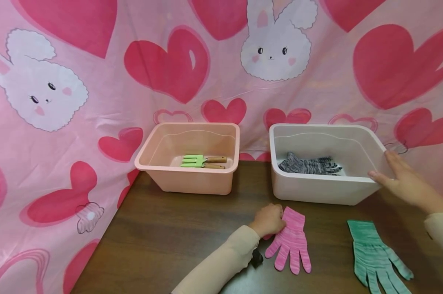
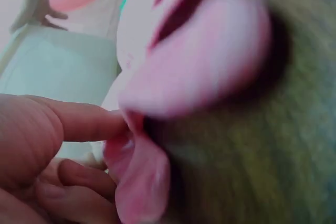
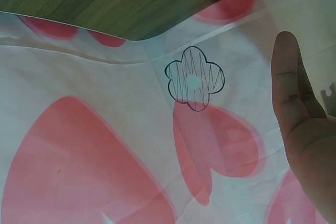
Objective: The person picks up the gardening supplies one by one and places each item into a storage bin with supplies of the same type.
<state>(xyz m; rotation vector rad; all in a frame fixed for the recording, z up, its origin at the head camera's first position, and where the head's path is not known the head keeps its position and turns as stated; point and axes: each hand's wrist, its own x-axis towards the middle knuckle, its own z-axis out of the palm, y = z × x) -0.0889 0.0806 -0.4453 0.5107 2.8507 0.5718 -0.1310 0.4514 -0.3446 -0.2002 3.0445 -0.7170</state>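
My left hand (image 1: pixel 268 220) pinches a pink knit glove (image 1: pixel 292 241) near its cuff, on the table in front of the white bin (image 1: pixel 317 190). In the left wrist view, the thumb and fingers hold a fold of the pink fabric (image 2: pixel 144 182), with a blurred glove finger (image 2: pixel 210 51) close to the camera. My right hand (image 1: pixel 406 179) rests against the right front corner of the white bin, fingers extended along its side and thumb at the rim. Inside that bin lies a grey-black knit glove (image 1: pixel 306 164). A green knit glove (image 1: pixel 377 255) lies flat at the right.
A peach bin (image 1: pixel 192 181) stands at the back left, holding a green garden fork (image 1: pixel 193 158) and another green-headed, wooden-handled tool. Behind the brown table (image 1: pixel 151 241) hangs a pink cloth (image 1: pixel 221 77) with hearts and rabbits.
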